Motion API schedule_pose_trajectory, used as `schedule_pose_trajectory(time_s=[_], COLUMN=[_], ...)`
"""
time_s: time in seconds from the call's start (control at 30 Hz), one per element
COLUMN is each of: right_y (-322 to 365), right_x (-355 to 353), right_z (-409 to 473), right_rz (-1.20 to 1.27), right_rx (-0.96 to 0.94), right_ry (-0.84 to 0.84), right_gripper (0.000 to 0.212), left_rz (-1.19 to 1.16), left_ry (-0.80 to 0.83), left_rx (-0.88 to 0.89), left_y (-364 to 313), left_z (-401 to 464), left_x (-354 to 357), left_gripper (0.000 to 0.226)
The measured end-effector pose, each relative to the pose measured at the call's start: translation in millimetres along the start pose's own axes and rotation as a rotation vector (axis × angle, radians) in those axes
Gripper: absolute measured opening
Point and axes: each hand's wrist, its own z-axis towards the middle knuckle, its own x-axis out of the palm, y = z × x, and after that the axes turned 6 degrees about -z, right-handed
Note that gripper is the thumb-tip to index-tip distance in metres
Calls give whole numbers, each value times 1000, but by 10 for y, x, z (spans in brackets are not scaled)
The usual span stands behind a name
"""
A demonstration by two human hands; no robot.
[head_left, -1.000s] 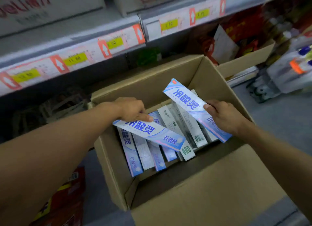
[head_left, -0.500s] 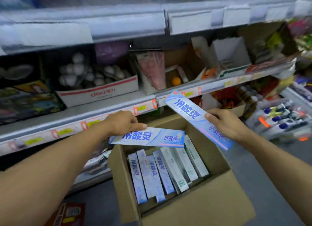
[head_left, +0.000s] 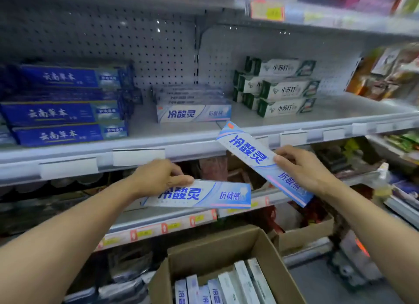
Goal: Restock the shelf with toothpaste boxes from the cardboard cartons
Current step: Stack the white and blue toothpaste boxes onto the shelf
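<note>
While both boxes hang below shelf (head_left: 204, 142): left hand (head_left: 158, 178) pinching level box (head_left: 199, 195), right hand (head_left: 303, 167) gripping tilted box (head_left: 260, 161). Level tilted one, stack onto matching row (head_left: 193, 113). Carton (head_left: 226, 242) near, below.

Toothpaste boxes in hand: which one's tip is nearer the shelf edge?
The box in the right hand, box: it tilts up-left, tip at the shelf lip. The left hand's box lies level, lower down.
</note>
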Motion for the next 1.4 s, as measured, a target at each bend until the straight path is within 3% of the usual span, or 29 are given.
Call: schedule_pose_trajectory(time_s=[0.37,0.5,0.53,0.63,0.77,0.93,1.13,1.4], right_y=[517,763,801,849,811,770,529,-45], right_x=[-169,8,57,247,501,566,349,22], right_z=[1423,1749,1806,1981,2171,2275,2231,1931], right_rz=[-175,-214,-205,-214,-238,-335,-260,-335], right_rx=[-258,-346,-367,-422,-485,-547,-466,-234], right_ry=[145,230,249,283,317,134,18,137], right_gripper=[18,14,10,31,28,39,58,63], left_rz=[-15,-30,-41,-59,-74,-94,-59,80], left_ry=[-225,-284,-291,-303,-318,-337,-391,-412], left_rx=[-58,-114,-137,-193,-212,-247,-280,-260], left_y=[-15,99,117,118,114,80,-13,-244], left_z=[-16,-35,-39,-36,-33,42,294,939], left_x=[-713,-825,-844,-884,-919,-956,-954,-827], left_gripper=[67,92,87,71,79,64,44,43])
